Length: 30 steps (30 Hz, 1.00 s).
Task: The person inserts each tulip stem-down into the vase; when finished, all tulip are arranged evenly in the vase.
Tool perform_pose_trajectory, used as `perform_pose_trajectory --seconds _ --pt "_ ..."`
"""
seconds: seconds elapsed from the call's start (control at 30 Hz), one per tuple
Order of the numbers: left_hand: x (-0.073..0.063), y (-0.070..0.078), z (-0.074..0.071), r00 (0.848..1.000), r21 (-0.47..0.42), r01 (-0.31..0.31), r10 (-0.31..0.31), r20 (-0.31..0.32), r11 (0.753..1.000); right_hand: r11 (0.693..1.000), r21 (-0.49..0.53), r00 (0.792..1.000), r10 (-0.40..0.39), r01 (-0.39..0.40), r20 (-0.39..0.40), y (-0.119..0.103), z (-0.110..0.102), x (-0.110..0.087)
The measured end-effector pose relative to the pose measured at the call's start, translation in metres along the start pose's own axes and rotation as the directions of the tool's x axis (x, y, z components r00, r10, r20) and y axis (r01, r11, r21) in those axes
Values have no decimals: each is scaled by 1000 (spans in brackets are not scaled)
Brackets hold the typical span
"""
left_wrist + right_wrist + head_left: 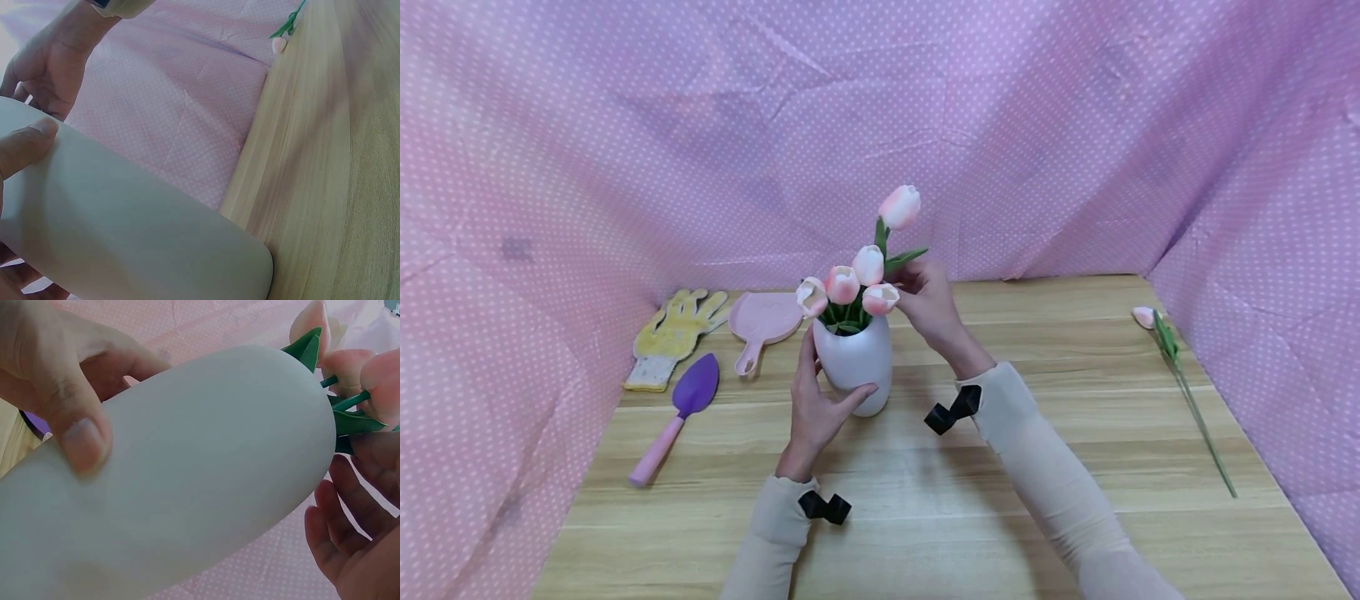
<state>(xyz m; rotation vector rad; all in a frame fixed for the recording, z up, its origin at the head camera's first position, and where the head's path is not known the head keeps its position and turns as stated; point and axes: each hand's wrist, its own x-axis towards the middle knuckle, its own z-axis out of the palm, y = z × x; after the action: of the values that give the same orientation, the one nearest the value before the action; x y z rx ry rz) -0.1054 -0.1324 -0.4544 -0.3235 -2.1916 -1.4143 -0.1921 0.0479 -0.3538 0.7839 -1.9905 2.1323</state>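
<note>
A white vase [854,360] stands on the table, with several pink-and-white tulips [842,285] in its mouth. My left hand [816,408] grips the vase from the left, thumb across its front and fingers round the far side. In the right wrist view its thumb [84,444] presses the smooth wall. My right hand [931,304] is at the vase's right rim, thumb and forefinger pinching the stem of the tallest tulip [900,207], which rises above the others. The pinch itself is partly hidden by blooms and leaves.
On the right of the table lies a single tulip [1180,375]. At the left are a yellow-and-white glove [670,333], a pink dustpan-like scoop [765,321] and a purple trowel [695,385] with a pink handle. Pink dotted cloth [1075,150] hangs round the table.
</note>
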Motion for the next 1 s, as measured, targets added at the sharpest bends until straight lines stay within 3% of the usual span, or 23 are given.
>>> perform_pose_trajectory --seconds 0.2,0.43,0.8,1.0 --pt "0 0 0 1000 -6 4 -5 -6 1000 999 -30 999 40 -40 -16 -1 2 -1" --pt "-1 0 1 1000 0 -4 4 -9 1000 995 -98 999 29 -28 13 3 2 -1" --pt "0 0 2 1000 -23 14 -14 -6 1000 988 -116 990 112 -102 81 7 -1 -4" --pt "-1 0 2 1000 -20 19 -19 -3 1000 978 -143 985 160 -149 65 5 -10 -10"
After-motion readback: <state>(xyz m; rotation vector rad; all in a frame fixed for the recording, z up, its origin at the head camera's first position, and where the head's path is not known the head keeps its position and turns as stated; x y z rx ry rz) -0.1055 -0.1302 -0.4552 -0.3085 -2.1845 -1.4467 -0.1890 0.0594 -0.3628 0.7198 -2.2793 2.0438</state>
